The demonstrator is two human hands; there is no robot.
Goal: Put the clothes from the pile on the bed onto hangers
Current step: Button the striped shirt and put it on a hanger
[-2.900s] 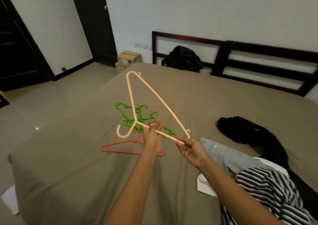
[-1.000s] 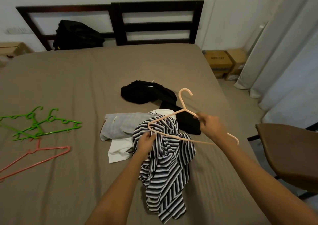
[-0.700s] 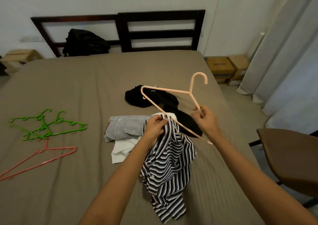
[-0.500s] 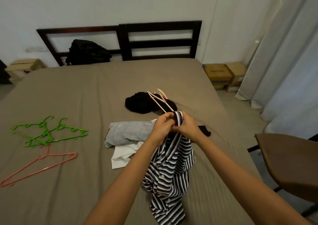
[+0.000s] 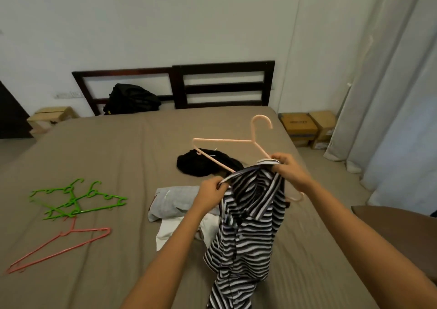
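Head view, single frame

Striped shirt (image 5: 250, 226): black and white, one item. It is held up over the bed (image 5: 113, 157) by its neck opening. The body hangs below both grips and the hem trails toward the bottom edge of the frame.

Left hand (image 5: 211, 191): grip narrow, thumb and fingers pinched on the left edge of the collar.
Right hand (image 5: 289, 170): grip closed, fingers curled round the right side of the collar, higher than the left. The collar is stretched between the two grips.

Peach hanger (image 5: 224, 140): one item, held in the air with the hook uppermost. Its right arm runs down into the right grip, and its right tip is seen below that hand, just beside the shirt. Its lower bar passes behind the collar between the hands. Its left shoulder is outside the shirt. Whether the right shoulder lies inside the neck opening cannot be told.

Hangers lying on the bed, at left:
- One red hanger (image 5: 72, 229).
- Green hangers (image 5: 75, 200), overlapped and meeting its hook end. Two are made out, but the exact count cannot be told.

Garments lying on the bed, three:
- One black garment (image 5: 203, 164), beyond the hands.
- One grey garment (image 5: 175, 200) and one white garment (image 5: 170, 232), touching each other beneath the left forearm.

Also noted: one black bag (image 5: 132, 99) against the headboard (image 5: 224, 67), and two cardboard boxes (image 5: 298, 125) on the floor at right
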